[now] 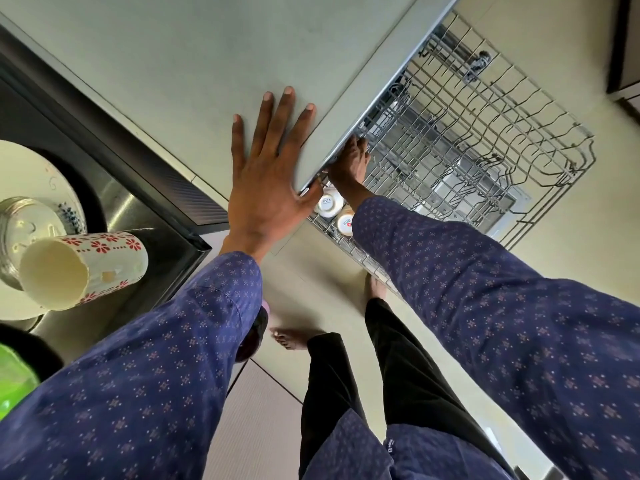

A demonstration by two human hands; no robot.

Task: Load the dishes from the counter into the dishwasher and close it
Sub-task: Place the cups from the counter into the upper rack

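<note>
A wire dishwasher rack [491,133] is pulled out over the floor at the right. Two white cups [329,202] stand side by side in its near left corner. My right hand [349,164] reaches into the rack just beyond them, its fingertips hidden under the edge of a grey-green panel [207,64]. Whether it holds anything is hidden. My left hand [266,174] lies flat on that panel with its fingers spread. On the black counter at the left sit a tall floral cup [86,268], a white plate [31,174] and a glass jar [27,223].
A steel sink [124,202] is set into the counter beside the dishes. A green object [14,379] shows at the lower left edge. My bare feet [287,337] stand on the pale floor below the rack. A dark cabinet [623,46] is at the top right.
</note>
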